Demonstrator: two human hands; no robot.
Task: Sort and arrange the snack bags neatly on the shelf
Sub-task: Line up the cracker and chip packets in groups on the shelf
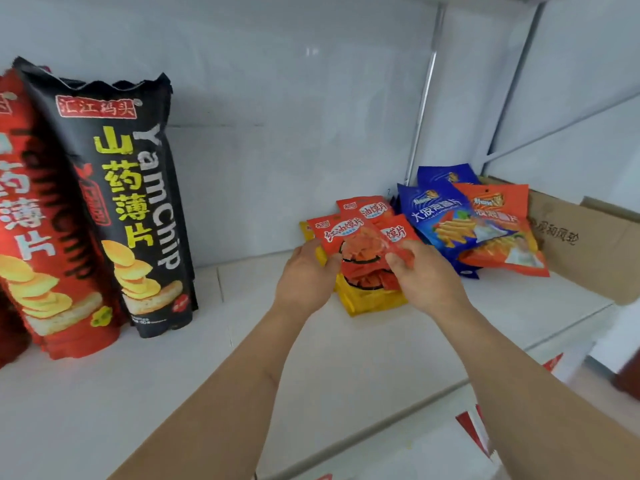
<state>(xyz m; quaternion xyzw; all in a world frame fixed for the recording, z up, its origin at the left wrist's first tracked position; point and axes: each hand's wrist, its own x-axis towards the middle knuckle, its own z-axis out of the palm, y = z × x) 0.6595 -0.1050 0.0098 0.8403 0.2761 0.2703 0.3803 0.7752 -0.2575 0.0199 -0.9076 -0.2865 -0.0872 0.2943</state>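
1. Head view: a person is reaching both arms into a white shelf (346,341).
2. The left hand (304,271) is holding the left edge of a small red snack bag (349,237), with its thumb curled onto the front of the bag.
3. The right hand (426,275) is pinching the right side of the same red bag, with its thumb on the front.
4. The red bag is being held up a little, just above a yellow bag (370,299) that is lying flat on the shelf.
5. Two more small red bags (370,207) are sitting right behind the held one, partly hidden by it.
6. Just to the right, blue snack bags (440,216) are leaning in a pile, and an orange snack bag (502,230) is lying against them.
7. A brown cardboard box (585,244) is sitting at the far right, touching the orange bag.
8. Well apart on the left, a tall black chip bag (131,202) is standing upright on the shelf.
9. A tall red chip bag (38,244) is standing right beside the black one, touching it.
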